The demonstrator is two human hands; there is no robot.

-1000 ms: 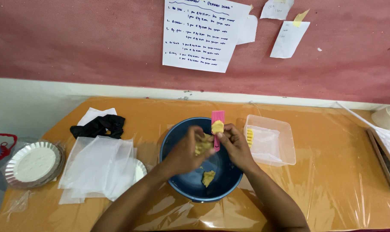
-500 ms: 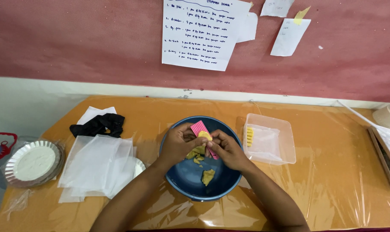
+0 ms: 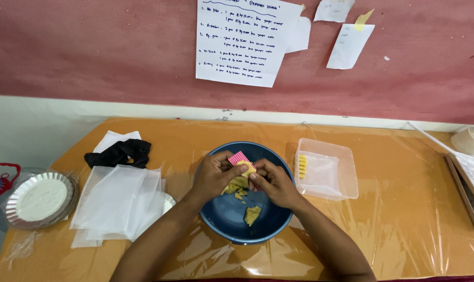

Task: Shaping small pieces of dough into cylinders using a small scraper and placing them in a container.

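two hands (image 3: 216, 175), one blue bowl (image 3: 216, 222), one clear tub (image 3: 346, 180).

The orange table (image 3: 404, 219) is carrying a blue bowl (image 3: 221, 222). Right of the bowl a clear plastic container (image 3: 328, 169) is lying; left of it, clear plastic sheets (image 3: 117, 201), a black cloth (image 3: 119, 153) and foil pie tins (image 3: 38, 200).

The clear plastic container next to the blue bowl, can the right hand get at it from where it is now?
Probably yes: the clear plastic container sits open just beside the right hand, nothing between them, though that hand is busy pressing yellow dough.
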